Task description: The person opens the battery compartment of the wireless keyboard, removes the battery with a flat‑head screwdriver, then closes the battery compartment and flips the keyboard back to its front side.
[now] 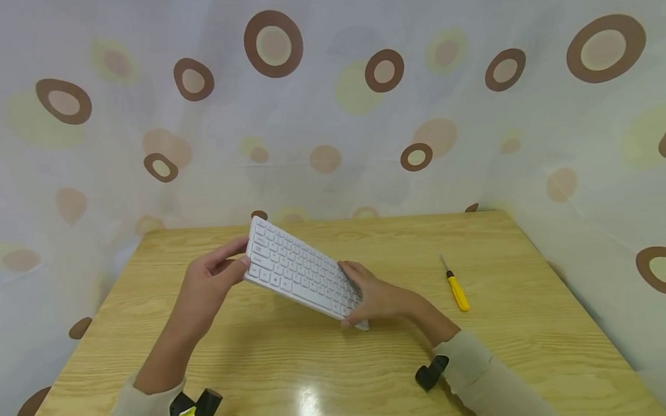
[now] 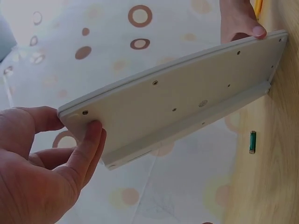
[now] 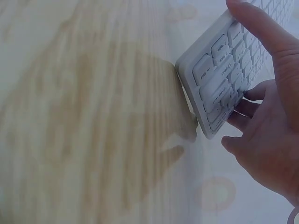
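A white keyboard (image 1: 296, 264) is tilted up over the table, its left end higher than its right. My left hand (image 1: 206, 286) pinches the raised left end, thumb on the front edge and fingertips against the back. Around the lower right end, my right hand (image 1: 384, 297) grips the keyboard, with the thumb along the near edge and fingers at the far edge. The left wrist view shows the underside (image 2: 135, 109), with several small screws and a raised ridge along one side. A corner of the keyboard (image 3: 205, 93) is close to the tabletop in the right wrist view.
A screwdriver (image 1: 458, 294) with a yellow handle lies on the wooden table (image 1: 536, 348), right of the keyboard. A small green battery (image 2: 252, 142) lies on the table behind the keyboard, hidden in the head view. A patterned curtain (image 1: 329, 110) borders the table's back and sides.
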The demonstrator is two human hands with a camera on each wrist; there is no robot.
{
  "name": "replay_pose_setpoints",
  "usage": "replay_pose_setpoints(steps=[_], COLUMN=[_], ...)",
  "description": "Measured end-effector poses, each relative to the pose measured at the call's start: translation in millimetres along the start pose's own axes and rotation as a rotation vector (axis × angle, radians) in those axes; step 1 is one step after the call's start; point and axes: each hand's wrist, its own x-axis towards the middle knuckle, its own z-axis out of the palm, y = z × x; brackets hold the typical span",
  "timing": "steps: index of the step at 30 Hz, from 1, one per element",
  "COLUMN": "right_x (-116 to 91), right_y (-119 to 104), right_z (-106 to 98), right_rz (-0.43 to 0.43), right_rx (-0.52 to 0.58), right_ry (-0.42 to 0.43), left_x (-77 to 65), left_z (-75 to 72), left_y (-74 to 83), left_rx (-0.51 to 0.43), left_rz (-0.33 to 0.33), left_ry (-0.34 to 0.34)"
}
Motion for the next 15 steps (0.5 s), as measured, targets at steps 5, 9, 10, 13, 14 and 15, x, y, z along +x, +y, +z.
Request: replay_pose_setpoints(steps=[5, 9, 10, 13, 14, 15], right_x=[-6.7, -12.7, -14.1, -17.6, -18.8, -19.9], right_y=[2.1, 5.2, 6.1, 9.9, 11.4, 12.6], right_z=[-4.1, -9.3, -10.6, -14.6, -15.8, -17.0], right_rz=[0.044, 0.061, 0.065, 0.063, 0.067, 0.068], right_rx=[-0.083, -0.154, -0.182, -0.260, -0.285, -0.305], right_ry=[0.007, 0.001, -0.005, -0.018, -0.025, -0.030], left_x=[-2.8, -5.7, -6.4, -7.5, -7.4, -7.3], left_z=[-2.8, -2.0, -1.3, 2.6, 4.3, 6.2], left_y=[-15.7, -35.6, -41.5, -59.5, -65.2, -70.9], left_rx=[0.009, 0.041, 0.051, 0.090, 0.107, 0.126], left_rz=[-0.067, -0.161, -0.177, -0.213, -0.225, -0.231], left_ry=[-0.020, -0.031, -0.036, -0.055, -0.063, -0.072])
